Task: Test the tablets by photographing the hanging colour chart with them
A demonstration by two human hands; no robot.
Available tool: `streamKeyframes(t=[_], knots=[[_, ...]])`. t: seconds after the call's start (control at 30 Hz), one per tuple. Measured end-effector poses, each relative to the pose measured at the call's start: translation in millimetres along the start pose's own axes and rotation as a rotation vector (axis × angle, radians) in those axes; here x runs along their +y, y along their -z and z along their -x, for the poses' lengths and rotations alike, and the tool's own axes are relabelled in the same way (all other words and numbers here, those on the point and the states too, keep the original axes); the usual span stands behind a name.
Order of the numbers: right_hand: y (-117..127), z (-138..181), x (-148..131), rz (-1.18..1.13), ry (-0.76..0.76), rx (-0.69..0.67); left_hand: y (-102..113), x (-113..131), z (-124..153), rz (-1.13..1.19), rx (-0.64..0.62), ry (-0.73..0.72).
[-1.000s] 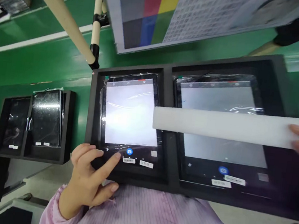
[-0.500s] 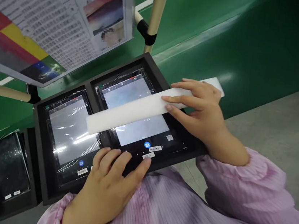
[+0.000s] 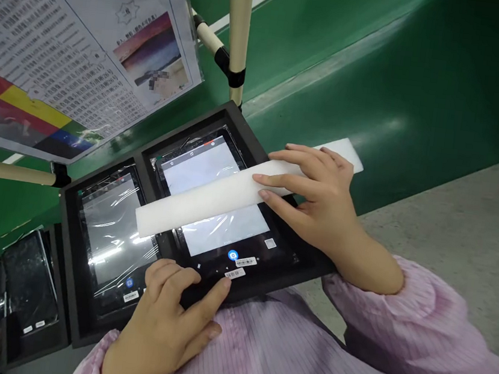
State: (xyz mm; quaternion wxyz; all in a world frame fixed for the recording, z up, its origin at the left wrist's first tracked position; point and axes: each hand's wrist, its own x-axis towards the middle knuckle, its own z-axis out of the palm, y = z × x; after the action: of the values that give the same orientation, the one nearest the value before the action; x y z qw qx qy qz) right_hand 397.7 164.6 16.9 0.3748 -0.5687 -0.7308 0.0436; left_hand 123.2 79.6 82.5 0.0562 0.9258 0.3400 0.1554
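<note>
A white foam strip [image 3: 202, 205] lies at a slant above two tablets in a black tray. My right hand [image 3: 316, 195] is closed on the strip's right part, fingers across its upper face. The right tablet [image 3: 225, 232] shows a pale lit screen, partly covered by the strip. The left tablet [image 3: 108, 230] has a greyer screen with glare on its clear film. At the near edge of the black tray [image 3: 265, 283], my left hand [image 3: 174, 317] is open, fingers apart, index fingertip by a white barcode label [image 3: 235, 274].
A second black tray [image 3: 36, 352] with dark-screened tablets sits at lower left. A printed sheet [image 3: 83, 21] hangs at upper left on a frame of cream pipes [image 3: 237, 22] with black joints. Green floor [image 3: 360, 61] lies beyond, grey floor [image 3: 470, 202] at right.
The view has shifted slightly, and tray, strip and right hand appear a little lower and further left. My left thumb now shows below the index finger. The right hand keeps its hold on the strip.
</note>
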Motion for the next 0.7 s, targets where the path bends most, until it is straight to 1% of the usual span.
streamKeyframes(t=[0.2, 0.4, 0.5, 0.57, 0.67, 0.7], knots=[[-0.4, 0.8, 2.0, -0.006, 0.023, 0.014, -1.5, -3.0, 13.4, 0.009, 0.009, 0.039], [-3.6, 0.2, 3.7, 0.020, 0.086, 0.035, -2.0, -2.8, 20.6, -0.014, 0.041, 0.056], [-3.0, -0.8, 8.1, 0.033, 0.096, 0.005, -1.3, -3.8, 30.1, -0.034, 0.067, 0.080], [1.9, -1.3, 16.2, 0.042, 0.144, -0.033, 0.6, -5.8, 41.2, -0.051, 0.076, 0.119], [15.3, -1.5, 30.9, 0.004, 0.273, -0.138, 7.5, -10.4, 66.4, -0.117, 0.076, 0.241], [20.0, -1.5, 33.5, -0.007, 0.265, -0.158, 10.9, -12.1, 76.9, -0.150, 0.081, 0.295]])
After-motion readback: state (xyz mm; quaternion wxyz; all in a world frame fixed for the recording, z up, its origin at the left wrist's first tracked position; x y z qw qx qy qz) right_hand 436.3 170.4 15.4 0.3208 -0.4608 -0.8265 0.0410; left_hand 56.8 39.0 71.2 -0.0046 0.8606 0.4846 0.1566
